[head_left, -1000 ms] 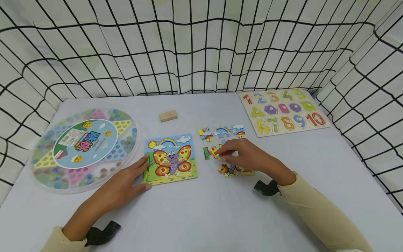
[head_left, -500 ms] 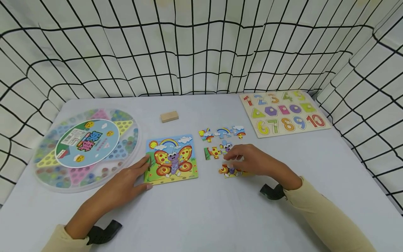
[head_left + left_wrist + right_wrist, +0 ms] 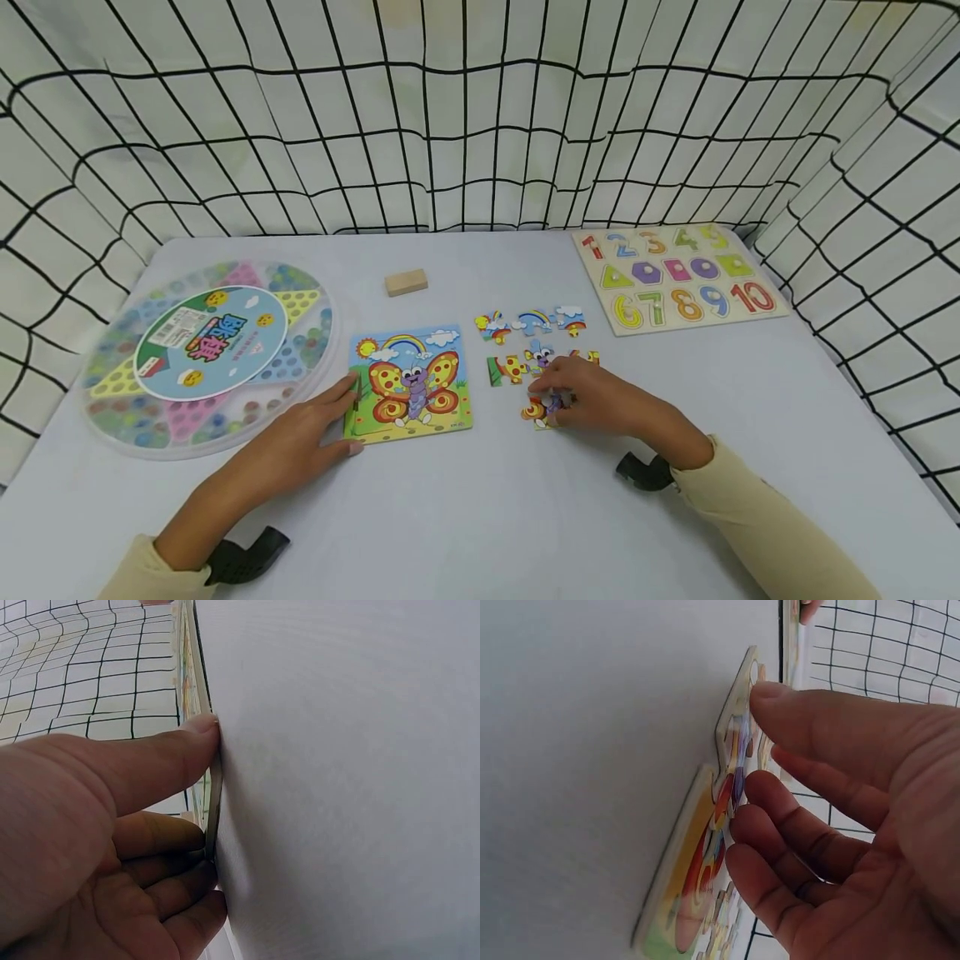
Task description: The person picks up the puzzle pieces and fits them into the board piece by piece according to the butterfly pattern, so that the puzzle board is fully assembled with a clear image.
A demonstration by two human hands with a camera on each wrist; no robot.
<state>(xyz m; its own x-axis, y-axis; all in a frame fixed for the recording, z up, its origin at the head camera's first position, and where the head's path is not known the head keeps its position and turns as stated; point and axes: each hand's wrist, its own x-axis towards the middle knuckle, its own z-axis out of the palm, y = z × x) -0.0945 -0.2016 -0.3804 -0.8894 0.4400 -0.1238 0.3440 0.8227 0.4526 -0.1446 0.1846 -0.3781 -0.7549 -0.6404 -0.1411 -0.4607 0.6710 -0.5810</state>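
In the head view, my left hand [image 3: 300, 437] rests along the left edge of a square butterfly puzzle board [image 3: 412, 379], thumb at its near left corner. The left wrist view shows thumb and fingers [image 3: 196, 915] touching the board's edge. To the right lie loose jigsaw pieces in rows, among them a rainbow piece [image 3: 534, 320] and a green-edged piece [image 3: 506, 370]. Over the nearest row, my right hand [image 3: 600, 400] pinches a purple-marked puzzle piece [image 3: 739, 739] that lies on the table. A larger orange and green piece [image 3: 682, 877] sits beside it, hidden by the hand in the head view.
A round Chinese checkers set [image 3: 210, 358] lies at the left. A small wooden block [image 3: 406, 282] is behind the butterfly board. A number and shape board [image 3: 678, 279] lies at the back right. Black netting [image 3: 465, 142] stands around the white table [image 3: 465, 525].
My right hand has moved from the middle row of pieces toward me to the nearest row, uncovering middle-row pieces. My left hand stays on the board's edge.
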